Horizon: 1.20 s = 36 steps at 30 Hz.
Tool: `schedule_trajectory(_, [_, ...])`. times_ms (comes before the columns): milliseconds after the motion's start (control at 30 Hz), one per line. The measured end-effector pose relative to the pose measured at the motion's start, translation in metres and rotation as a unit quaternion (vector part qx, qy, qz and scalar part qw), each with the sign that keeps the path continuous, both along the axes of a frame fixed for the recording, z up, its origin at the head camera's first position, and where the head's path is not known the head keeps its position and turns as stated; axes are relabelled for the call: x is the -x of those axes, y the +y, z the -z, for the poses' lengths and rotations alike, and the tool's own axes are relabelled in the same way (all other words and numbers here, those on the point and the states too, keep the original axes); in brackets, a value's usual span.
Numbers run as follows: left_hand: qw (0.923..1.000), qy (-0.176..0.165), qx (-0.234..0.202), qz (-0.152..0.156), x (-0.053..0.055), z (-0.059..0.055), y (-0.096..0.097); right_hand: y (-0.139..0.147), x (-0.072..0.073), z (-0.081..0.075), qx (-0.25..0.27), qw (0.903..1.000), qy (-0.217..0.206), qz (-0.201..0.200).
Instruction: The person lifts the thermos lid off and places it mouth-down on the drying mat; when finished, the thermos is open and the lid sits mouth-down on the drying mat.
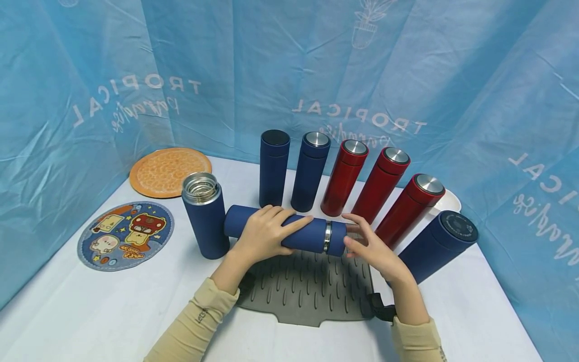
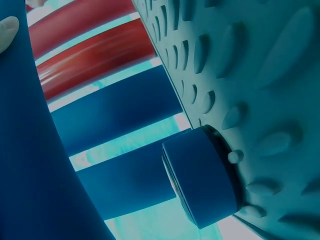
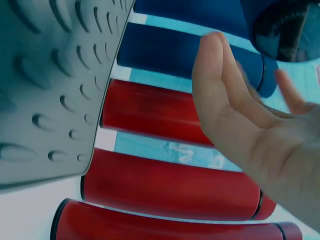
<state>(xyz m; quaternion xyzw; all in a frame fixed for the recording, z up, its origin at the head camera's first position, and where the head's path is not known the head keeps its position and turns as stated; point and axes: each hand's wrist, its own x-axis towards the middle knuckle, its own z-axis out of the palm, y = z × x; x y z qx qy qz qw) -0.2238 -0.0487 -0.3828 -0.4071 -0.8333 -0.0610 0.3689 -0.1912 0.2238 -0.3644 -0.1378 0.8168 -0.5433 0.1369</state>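
Note:
My left hand [image 1: 267, 234] grips a blue thermos bottle [image 1: 309, 232] by its body, tilted nearly level over the grey ridged mat [image 1: 303, 281]. A silver ring shows between its body and its blue cap [image 1: 338, 239]. Around the cap end, my right hand [image 1: 373, 246] is spread, thumb and fingers apart; the right wrist view shows the hand [image 3: 250, 110] with a gap to the dark cap end [image 3: 285, 32]. Left of the left hand, a blue thermos without a lid [image 1: 205, 221] stands upright. In the left wrist view a loose blue cap [image 2: 202, 180] sits by the mat's edge.
Behind the hands stand two blue thermoses [image 1: 273, 168] and three red ones [image 1: 345, 178] in a curved row. Another blue thermos [image 1: 436, 246] stands at the right, near a white dish [image 1: 450, 202]. A cartoon placemat [image 1: 126, 236] and an orange round mat [image 1: 169, 172] lie left.

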Motion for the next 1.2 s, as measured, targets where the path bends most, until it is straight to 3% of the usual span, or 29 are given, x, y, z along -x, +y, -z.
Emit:
schedule_trajectory(133, [1.0,0.0,0.0,0.0,0.0,0.0,0.001,-0.005,-0.002,-0.001,-0.004,0.9994,-0.03,0.015])
schedule_trajectory(267, [1.0,0.0,0.0,0.001,0.0,0.0,0.001,-0.008,-0.002,-0.001,-0.015,0.9989,-0.034,0.03])
schedule_trajectory(533, [0.9999,-0.003,-0.01,0.004,0.0,-0.001,0.002,0.004,-0.005,-0.004,-0.003,0.9996,0.017,0.023])
schedule_trajectory(867, [0.9963,0.011,-0.079,0.034,0.001,-0.002,0.003,0.012,-0.005,-0.011,0.032,0.993,0.063,0.094])
schedule_trajectory(1000, [0.9915,-0.003,-0.12,0.051,0.003,-0.002,0.002,0.011,-0.004,-0.01,0.032,0.9929,0.064,0.096])
schedule_trajectory(1100, [0.989,-0.01,-0.141,0.043,0.006,-0.004,0.0,0.011,-0.003,-0.01,0.032,0.9931,0.066,0.091])
schedule_trajectory(1200, [0.987,-0.009,-0.161,0.006,0.01,-0.007,-0.001,0.011,-0.003,-0.009,0.032,0.9932,0.068,0.089])
